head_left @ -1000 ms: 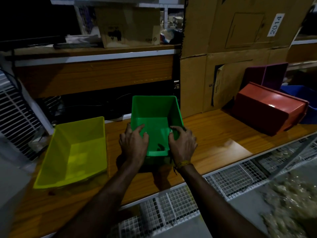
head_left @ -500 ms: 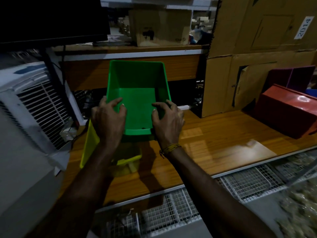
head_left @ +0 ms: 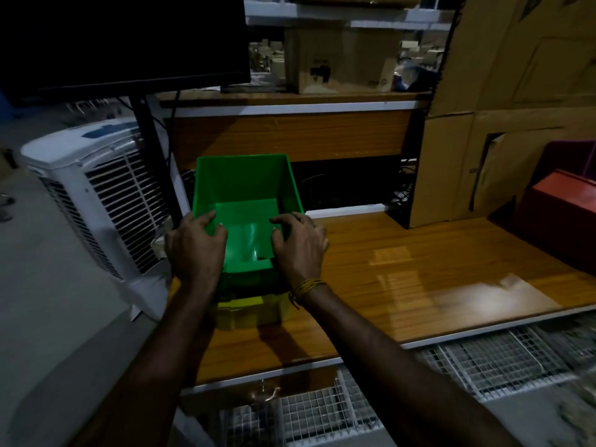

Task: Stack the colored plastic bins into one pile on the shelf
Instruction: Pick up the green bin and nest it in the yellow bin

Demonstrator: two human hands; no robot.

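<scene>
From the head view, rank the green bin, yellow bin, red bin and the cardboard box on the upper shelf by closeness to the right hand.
1. green bin: gripped by the right hand.
2. yellow bin: just beneath.
3. red bin: far right.
4. cardboard box: upper shelf, behind.

A second ago the green bin (head_left: 245,217) stood on the wooden shelf (head_left: 419,285) to the right of the yellow bin (head_left: 254,309), held by the left hand (head_left: 196,250) and the right hand (head_left: 300,250). Half a second ago both hands had it lifted and tilted over the yellow bin. Now it has come down over the yellow bin, covering all but that bin's near end, with each grip on a side wall. The view has swung left, bringing the white cooler (head_left: 96,195) into sight.
</scene>
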